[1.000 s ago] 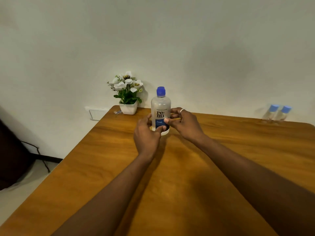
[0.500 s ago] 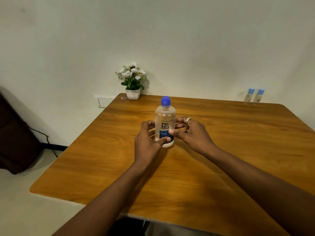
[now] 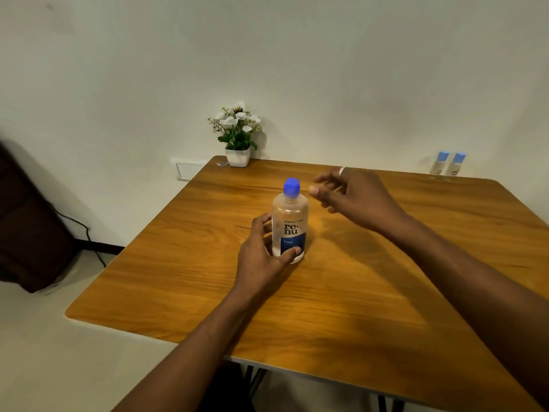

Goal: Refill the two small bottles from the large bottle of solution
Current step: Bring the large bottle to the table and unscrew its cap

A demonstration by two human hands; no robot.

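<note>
The left hand clamps the clear, blue-capped large plastic bottle standing mid wooden table; the right hand, fingers loosely apart, hovers beside the cap. Two small blue-capped bottles wait at the far right corner. Best to steady the base firmly and pinch the cap squarely before twisting.

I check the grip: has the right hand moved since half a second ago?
Yes. The right hand left the large bottle and rose toward its cap.
</note>
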